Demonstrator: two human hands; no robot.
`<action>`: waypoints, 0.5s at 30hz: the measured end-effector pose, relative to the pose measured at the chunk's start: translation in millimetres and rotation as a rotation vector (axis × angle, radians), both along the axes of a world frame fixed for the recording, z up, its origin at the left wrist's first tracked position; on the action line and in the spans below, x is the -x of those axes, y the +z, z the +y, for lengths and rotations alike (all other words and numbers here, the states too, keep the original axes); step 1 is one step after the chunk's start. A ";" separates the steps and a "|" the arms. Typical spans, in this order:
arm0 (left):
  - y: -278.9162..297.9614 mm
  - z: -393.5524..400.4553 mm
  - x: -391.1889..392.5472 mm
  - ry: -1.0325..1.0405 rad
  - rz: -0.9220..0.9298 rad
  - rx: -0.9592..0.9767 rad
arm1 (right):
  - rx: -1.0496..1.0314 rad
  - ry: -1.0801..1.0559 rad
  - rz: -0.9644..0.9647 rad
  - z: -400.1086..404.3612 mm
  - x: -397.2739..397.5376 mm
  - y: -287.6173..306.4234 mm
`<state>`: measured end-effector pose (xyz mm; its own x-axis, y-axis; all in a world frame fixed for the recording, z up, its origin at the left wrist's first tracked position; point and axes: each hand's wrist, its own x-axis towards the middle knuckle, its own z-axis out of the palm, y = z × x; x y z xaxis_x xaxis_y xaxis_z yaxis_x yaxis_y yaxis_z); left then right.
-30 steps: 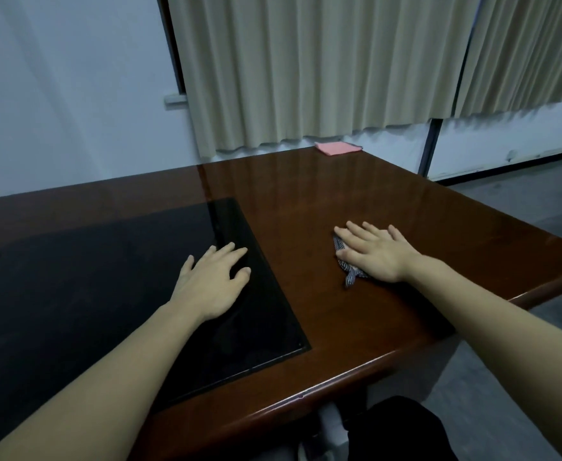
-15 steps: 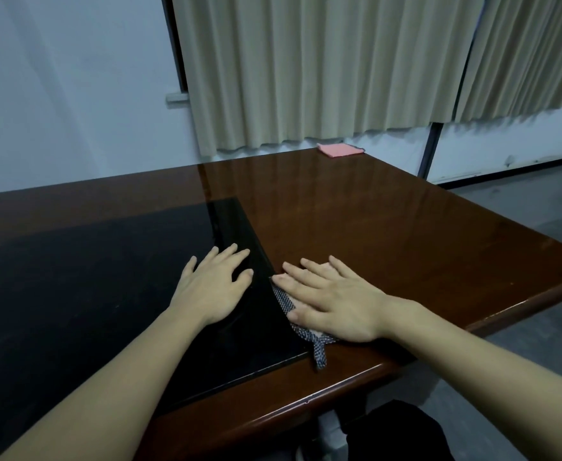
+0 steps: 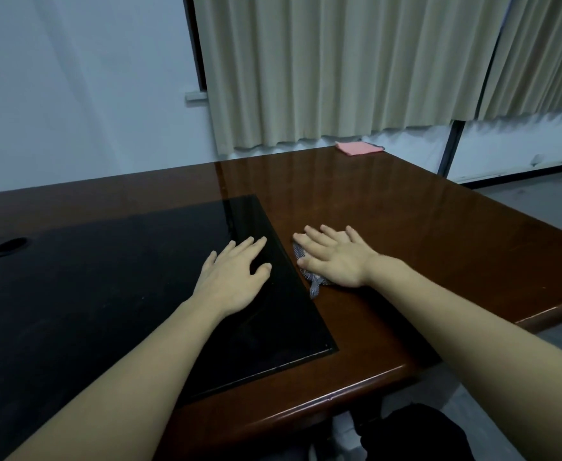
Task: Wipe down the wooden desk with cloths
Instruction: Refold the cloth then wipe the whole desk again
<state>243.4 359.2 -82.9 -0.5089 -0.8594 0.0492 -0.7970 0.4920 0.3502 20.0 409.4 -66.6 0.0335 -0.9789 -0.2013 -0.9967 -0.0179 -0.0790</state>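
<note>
— Wiping is the step in hand, by the look of it. The right hand (image 3: 334,261) lies flat, fingers straight and spread, pressing the patterned cloth (image 3: 309,277) onto the brown wood of the worktop (image 3: 422,227). Nothing is pinched; the cloth is simply trapped under the palm.

— Where does the cloth show?

— Only at the thumb side and below the heel of that hand, where a corner trails out toward the person. The rest is hidden beneath the palm. It sits just beside the edge of the black inlay (image 3: 123,294), on the wood.

— And the other hand?

— The left hand (image 3: 236,277) rests flat on the black inlay, fingers relaxed and slightly apart, holding nothing. It seems to serve as a brace.

— How far along is the job?

— Hard to say; the surface shows gloss everywhere and no visible line between wiped and unwiped. A pink cloth (image 3: 359,148) lies well beyond the right hand's fingertips, at the far edge under the curtain (image 3: 339,68), untouched.

— What does the next move call for?

— Probably a steady downward press while sliding, so the cloth travels with the palm rather than bunching. The trailing corner may fold under. Reaching the far wood would likely mean leaning forward.
</note>
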 end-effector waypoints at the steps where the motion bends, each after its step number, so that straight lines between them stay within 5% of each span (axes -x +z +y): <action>1: 1.7 -0.9 -2.4 0.003 0.008 0.001 | 0.003 0.056 0.002 10.3 -12.8 0.5; 8: 17.7 -11.3 -46.4 0.050 -0.050 0.007 | -0.002 0.303 -0.050 68.0 -45.7 -2.3; 15: 12.2 -15.2 -99.6 0.157 -0.107 -0.041 | 0.025 0.096 -0.032 -4.9 -20.4 -3.5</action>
